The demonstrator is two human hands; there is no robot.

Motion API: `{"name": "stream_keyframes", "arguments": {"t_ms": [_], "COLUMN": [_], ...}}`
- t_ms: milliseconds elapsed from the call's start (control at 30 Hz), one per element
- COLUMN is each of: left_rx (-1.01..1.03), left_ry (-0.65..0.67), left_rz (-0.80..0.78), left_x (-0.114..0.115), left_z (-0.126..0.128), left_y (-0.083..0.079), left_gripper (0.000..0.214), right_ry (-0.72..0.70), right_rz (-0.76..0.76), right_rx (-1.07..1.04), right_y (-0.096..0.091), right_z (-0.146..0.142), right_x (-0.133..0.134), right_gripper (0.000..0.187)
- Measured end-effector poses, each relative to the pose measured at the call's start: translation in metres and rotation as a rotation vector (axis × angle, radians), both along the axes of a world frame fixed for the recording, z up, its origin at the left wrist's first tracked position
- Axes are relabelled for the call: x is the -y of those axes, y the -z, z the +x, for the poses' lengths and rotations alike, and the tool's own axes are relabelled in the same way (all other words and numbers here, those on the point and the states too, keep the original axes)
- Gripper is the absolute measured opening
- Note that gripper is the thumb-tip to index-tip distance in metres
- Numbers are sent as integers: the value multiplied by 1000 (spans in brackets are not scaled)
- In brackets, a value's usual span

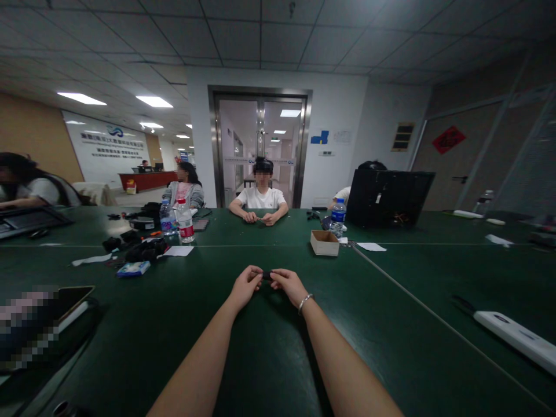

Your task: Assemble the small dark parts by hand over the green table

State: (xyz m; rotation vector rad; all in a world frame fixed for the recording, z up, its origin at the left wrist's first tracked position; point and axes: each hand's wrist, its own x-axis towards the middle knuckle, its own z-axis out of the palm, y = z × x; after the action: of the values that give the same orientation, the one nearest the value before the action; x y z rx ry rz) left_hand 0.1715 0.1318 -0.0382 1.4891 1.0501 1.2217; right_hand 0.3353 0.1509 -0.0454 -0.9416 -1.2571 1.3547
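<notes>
Both my hands meet over the middle of the green table. Between them is a small dark object, too small and dim for its kind to show. My left hand pinches its left end between thumb and fingers. At its right end, my right hand has a similar pinch, with a silver bracelet on the wrist. The fingers hide part of the object.
An open cardboard box stands ahead to the right beside a water bottle. Two bottles, dark gear and a blue-white packet lie left. A white power strip is at right. A person sits opposite.
</notes>
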Motion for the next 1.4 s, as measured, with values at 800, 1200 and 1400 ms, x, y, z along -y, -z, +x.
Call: {"name": "stream_keyframes", "arguments": {"t_ms": [800,1200,1400], "left_rx": [-28,-45,-22], "left_ry": [-19,-46,-11], "left_rz": [-25,-54,-5], "left_x": [-5,-9,-8], "left_z": [0,-1,-3], "left_y": [6,10,8], "left_gripper": [28,30,24], "right_ry": [-12,-10,-12], "right_rz": [15,7,10], "right_rx": [9,20,26], "right_y": [0,0,1], "right_z": [0,-1,-2], "right_x": [0,-1,-2], "right_gripper": [32,31,29]}}
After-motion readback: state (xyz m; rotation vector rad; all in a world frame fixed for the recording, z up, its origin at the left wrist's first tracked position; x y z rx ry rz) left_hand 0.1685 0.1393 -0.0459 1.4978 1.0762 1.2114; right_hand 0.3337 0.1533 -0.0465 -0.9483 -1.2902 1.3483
